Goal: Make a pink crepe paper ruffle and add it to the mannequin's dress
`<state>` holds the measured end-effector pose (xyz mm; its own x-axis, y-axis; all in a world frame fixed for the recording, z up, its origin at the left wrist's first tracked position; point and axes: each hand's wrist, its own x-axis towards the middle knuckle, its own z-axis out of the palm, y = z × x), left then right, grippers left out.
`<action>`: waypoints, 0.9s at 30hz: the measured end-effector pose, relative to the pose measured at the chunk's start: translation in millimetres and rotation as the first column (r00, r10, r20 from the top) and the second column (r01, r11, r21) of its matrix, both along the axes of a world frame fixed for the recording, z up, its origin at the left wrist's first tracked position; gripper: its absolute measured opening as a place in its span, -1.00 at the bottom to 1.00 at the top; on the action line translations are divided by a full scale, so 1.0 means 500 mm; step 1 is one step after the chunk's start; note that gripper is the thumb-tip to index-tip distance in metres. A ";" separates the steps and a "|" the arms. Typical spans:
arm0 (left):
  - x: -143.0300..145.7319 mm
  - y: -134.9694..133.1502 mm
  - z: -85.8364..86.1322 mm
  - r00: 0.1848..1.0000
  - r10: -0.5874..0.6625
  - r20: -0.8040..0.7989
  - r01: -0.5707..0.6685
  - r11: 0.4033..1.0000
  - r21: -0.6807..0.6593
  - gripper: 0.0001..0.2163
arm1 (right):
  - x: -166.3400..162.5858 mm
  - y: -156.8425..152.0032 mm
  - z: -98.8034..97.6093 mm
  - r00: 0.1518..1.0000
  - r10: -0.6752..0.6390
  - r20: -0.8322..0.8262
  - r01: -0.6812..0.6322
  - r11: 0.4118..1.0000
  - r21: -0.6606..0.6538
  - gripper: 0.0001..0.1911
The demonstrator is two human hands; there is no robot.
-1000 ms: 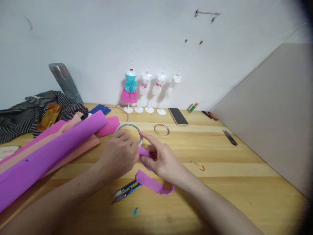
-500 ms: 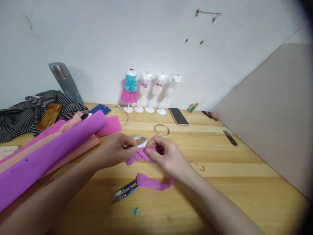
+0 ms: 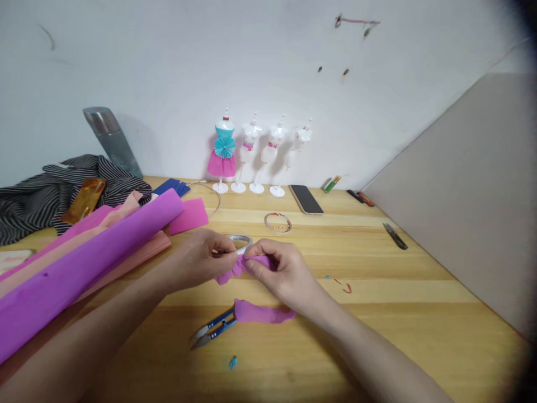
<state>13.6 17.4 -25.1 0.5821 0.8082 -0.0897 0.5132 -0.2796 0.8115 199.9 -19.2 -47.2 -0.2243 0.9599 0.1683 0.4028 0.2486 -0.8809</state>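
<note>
Between my hands is a gathered strip of purple crepe paper (image 3: 229,275), bunched into small folds. My left hand (image 3: 205,254) pinches its left end with thumb and fingers. My right hand (image 3: 282,271) pinches the strip close by, fingertips nearly meeting the left ones. The strip's flat tail (image 3: 262,313) lies on the table below and runs toward my right wrist, where part of it is hidden. Blue-handled thread snips (image 3: 215,329) rest at the tail's left end. A roll of white tape (image 3: 248,246) sits just behind my fingertips.
Rolls of purple and peach crepe paper (image 3: 126,246) lie on the left. At the wall stand several small white mannequins, one in a pink-skirted dress (image 3: 222,163). A phone (image 3: 306,199), a wire ring (image 3: 289,225) and a dark cutter (image 3: 395,236) lie on the table (image 3: 419,324).
My right hand has shifted slightly and pinches the paper nearer the left fingertips, with its fingers more closed. The tail's right end lies lower and shows less of its curve.
</note>
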 end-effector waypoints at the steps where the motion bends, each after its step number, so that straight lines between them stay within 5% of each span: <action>1: 0.000 0.000 -0.001 1.000 -0.001 0.005 0.001 1.000 0.001 -0.74 | -0.001 -0.001 -0.001 1.000 0.007 0.000 -0.007 1.000 0.006 -0.84; 11: 0.007 -0.003 -0.001 1.000 0.001 -0.017 -0.001 1.000 0.016 -0.72 | -0.007 -0.007 -0.002 0.999 0.035 -0.020 -0.033 0.995 0.095 -0.84; 27: 0.004 -0.006 -0.001 1.000 -0.028 0.012 0.027 0.999 0.019 -0.73 | -0.003 -0.002 -0.005 0.999 -0.045 -0.010 0.045 0.999 0.018 -0.86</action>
